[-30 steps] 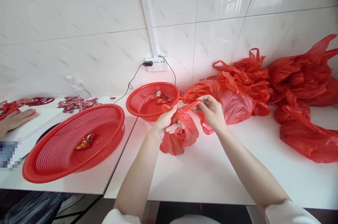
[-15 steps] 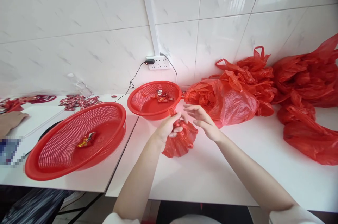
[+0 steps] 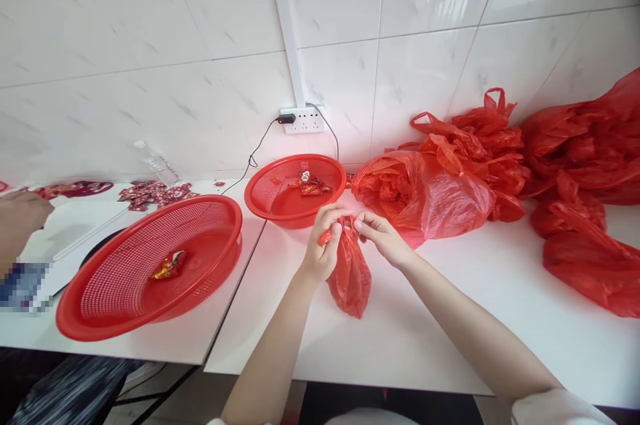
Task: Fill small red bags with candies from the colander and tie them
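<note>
A small red plastic bag (image 3: 350,278) hangs above the white table, its top gathered between my two hands. My left hand (image 3: 324,241) is closed around the bag's neck, a twist of red plastic poking out beside the thumb. With thumb and fingertips my right hand (image 3: 377,233) pinches the top of the same bag from the other side. What the bag contains cannot be made out. Just behind my hands stands a round red plastic basket (image 3: 265,208) with several small red packets (image 3: 313,186) in it.
To the left, a larger red basket (image 3: 150,325) holds a few shiny packets (image 3: 169,266). Patterned packets (image 3: 155,193) lie behind it, near another person's hand (image 3: 23,218). Red plastic bags (image 3: 450,191) are heaped at right along the wall. A power strip (image 3: 303,121) is on the wall.
My right hand, apart from the bag before, now pinches its top. The bag has been lifted and hangs longer and narrower. The other person's hand has come further into view at left.
</note>
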{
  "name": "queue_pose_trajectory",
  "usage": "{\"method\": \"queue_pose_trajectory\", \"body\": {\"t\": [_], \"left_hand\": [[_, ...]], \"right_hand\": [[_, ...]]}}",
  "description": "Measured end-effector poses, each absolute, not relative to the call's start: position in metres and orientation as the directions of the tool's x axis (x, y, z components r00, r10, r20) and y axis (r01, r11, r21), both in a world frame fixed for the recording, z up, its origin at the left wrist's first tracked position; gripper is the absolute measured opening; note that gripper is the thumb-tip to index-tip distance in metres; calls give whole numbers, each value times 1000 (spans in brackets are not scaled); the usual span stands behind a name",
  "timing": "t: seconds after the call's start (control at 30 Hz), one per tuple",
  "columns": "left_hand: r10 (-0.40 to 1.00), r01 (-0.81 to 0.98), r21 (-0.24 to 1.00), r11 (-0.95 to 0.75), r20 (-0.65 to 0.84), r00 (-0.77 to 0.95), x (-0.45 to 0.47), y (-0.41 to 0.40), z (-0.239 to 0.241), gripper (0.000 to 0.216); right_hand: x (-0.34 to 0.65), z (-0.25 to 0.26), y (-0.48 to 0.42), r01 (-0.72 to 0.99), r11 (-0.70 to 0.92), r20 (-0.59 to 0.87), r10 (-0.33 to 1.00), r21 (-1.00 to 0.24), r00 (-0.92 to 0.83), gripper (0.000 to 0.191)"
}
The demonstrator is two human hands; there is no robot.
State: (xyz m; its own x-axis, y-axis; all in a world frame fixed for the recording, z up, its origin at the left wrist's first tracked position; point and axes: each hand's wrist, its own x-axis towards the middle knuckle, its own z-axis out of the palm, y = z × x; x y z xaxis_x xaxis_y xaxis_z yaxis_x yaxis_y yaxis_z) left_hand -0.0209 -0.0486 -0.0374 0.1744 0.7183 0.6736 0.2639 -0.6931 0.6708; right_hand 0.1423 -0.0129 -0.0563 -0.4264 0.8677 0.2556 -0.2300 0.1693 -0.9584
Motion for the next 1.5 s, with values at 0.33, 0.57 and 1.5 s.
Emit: {"method": "queue_pose_trajectory", "body": {"t": [0.33, 0.57, 1.5], "left_hand": [[789, 130, 778, -614, 608, 89, -25, -45, -44, 41], [872, 100, 868, -487, 489, 4, -30, -48, -41, 51], [876, 14, 999, 41, -30, -481, -125, -33, -137, 56]], "right_hand": [[142, -53, -13, -436, -55, 129, 916, -898, -381, 34], [154, -34, -13, -565, -111, 128, 922, -818, -367, 42], [149, -72, -62, 540, 659, 208, 713, -523, -669, 34]]}}
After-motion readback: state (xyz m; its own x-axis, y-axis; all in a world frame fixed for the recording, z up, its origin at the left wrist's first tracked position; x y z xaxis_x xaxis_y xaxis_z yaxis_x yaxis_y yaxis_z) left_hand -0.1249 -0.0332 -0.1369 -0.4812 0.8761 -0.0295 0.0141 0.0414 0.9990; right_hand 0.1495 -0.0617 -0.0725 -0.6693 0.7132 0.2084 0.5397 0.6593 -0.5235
